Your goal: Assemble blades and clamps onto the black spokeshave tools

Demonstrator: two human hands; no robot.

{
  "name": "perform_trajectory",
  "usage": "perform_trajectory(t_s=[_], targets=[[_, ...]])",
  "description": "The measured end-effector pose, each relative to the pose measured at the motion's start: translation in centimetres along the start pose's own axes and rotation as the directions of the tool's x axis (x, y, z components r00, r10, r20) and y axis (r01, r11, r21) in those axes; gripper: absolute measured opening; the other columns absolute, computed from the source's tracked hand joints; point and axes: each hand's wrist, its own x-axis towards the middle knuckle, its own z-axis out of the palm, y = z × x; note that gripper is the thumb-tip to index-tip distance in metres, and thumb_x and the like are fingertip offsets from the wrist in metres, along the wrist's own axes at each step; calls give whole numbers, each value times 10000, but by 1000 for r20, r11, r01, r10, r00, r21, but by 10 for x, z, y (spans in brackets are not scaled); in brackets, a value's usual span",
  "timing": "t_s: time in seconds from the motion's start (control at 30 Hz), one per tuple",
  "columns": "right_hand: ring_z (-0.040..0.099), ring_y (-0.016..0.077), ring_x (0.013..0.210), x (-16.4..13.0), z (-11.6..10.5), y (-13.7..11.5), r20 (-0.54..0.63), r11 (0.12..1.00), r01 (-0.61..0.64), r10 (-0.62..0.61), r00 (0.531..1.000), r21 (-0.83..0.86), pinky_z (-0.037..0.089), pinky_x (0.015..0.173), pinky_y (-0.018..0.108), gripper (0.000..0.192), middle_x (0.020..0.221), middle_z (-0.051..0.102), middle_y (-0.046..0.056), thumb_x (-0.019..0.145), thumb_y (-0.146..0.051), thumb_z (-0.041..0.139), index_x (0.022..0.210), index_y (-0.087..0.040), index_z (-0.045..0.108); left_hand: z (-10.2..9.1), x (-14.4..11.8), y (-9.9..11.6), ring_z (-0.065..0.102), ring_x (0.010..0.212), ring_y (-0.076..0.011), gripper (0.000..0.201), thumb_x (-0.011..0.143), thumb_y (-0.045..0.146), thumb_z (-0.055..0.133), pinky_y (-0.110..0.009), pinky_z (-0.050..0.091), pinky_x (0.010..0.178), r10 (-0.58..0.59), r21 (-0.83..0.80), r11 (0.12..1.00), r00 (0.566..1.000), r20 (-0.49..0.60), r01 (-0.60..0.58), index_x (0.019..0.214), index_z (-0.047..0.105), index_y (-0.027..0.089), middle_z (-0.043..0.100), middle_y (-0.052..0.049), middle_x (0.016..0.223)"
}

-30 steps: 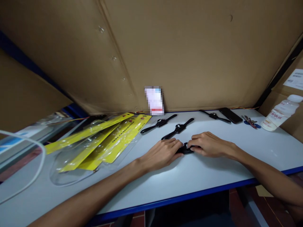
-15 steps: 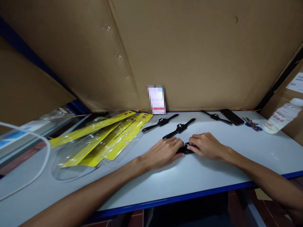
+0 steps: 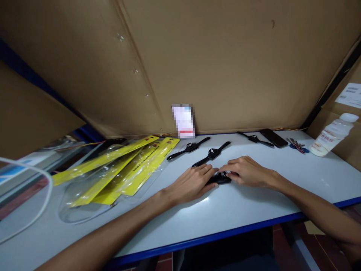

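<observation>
A black spokeshave (image 3: 225, 180) lies low over the table top between my hands, its middle part partly covered by fingers. My left hand (image 3: 193, 182) is closed round its left side, with the thumb along the near edge. The fingertips of my right hand (image 3: 246, 171) are pinched at the silvery piece in its middle; exactly what they grip there is hidden. Just beyond my hands lies a second spokeshave (image 3: 212, 153), and another spokeshave (image 3: 188, 148) sits behind it to the left. One more spokeshave (image 3: 254, 139) rests farther back on the right.
Yellow-backed clear plastic packages (image 3: 139, 177) are piled on the left, near a white cable (image 3: 50, 192). A lit phone (image 3: 184, 121) leans on the cardboard wall (image 3: 214, 67). A dark phone (image 3: 273, 137), keys (image 3: 298, 146) and a tilted bottle (image 3: 332, 136) are at right.
My right fingers have shifted slightly left and up over the spokeshave's middle, so more of its near right side shows. My left hand keeps its hold. The camera view has shifted a little.
</observation>
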Motion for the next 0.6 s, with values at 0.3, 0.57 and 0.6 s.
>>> perform_trajectory(t_s=[0.3, 0.57, 0.6], targets=[[577, 159, 695, 3, -1, -1, 40, 998, -27, 29, 999, -54, 290, 609, 293, 153, 888, 710, 28, 964, -212, 599, 1081, -213, 697, 0, 0, -2, 651, 935, -257, 348, 1059, 425, 429, -415, 562, 771, 7, -3, 1000, 1000, 13, -7, 1274, 533, 173, 634, -75, 1043], [562, 148, 677, 3, 4, 0, -8, 997, -66, 67, 998, 47, 315, 633, 283, 104, 798, 707, 20, 960, -240, 623, 890, -187, 679, -2, 0, 0, 659, 910, -246, 356, 1064, 423, 415, -395, 558, 771, 20, -27, 999, 1000, -4, -21, 1276, 548, 169, 642, -78, 1028], [561, 147, 675, 3, 4, 0, -13, 996, -75, 76, 997, 46, 317, 636, 283, 115, 796, 706, 19, 962, -240, 621, 878, -187, 679, -2, 0, 0, 660, 907, -243, 360, 1065, 424, 411, -391, 557, 772, 22, -32, 999, 1000, -10, -22, 1279, 548, 170, 644, -79, 1027]])
